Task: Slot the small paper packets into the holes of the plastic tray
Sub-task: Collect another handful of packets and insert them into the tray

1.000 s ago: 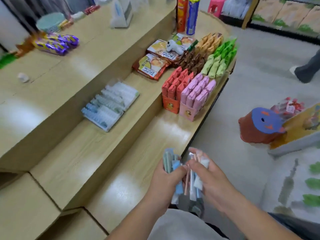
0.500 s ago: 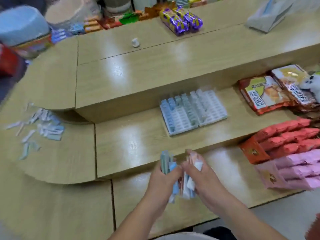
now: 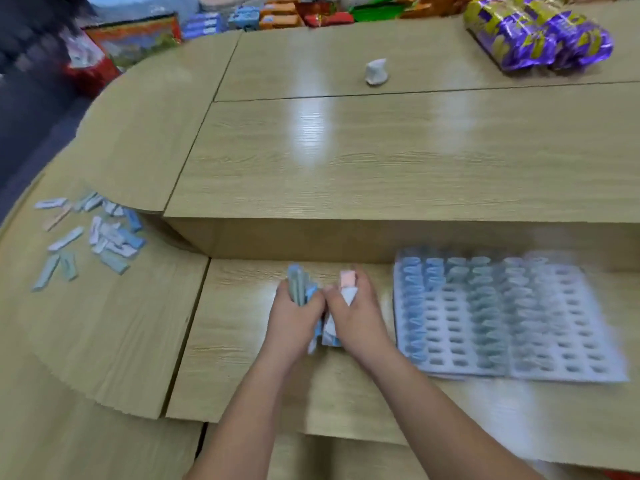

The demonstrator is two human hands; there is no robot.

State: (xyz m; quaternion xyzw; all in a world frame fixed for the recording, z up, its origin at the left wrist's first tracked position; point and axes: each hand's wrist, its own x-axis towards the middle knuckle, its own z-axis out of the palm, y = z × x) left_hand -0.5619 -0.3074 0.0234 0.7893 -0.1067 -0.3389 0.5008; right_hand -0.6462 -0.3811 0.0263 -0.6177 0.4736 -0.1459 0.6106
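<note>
Packets [image 3: 298, 285] sit clenched in left hand [image 3: 294, 318] and right hand [image 3: 358, 318] alike; tray [image 3: 568, 372], partly filled, lies just to their right, long side crosswise, nearer the right hand

Just right of the right hand [image 3: 356, 317], the white plastic tray with rows of holes [image 3: 571, 344] lies flat on the light wooden shelf [image 3: 242, 341]; upright blue packets [image 3: 414, 306] stick up from its columns nearest that hand, and most holes farther right stand open from above. Directly beyond both hands, each gripping a bundle of small paper packets [image 3: 298, 284], the vertical wooden face of the higher step [image 3: 311, 239] bars the way at shelf level, and its broad top carries only a small white crumpled lump [image 3: 375, 71] and purple foil packs [image 3: 536, 32] far off to the right. Left of the left hand [image 3: 294, 317], bare shelf runs to a loose scatter of pale paper packets [image 3: 110, 237], well apart.
</note>
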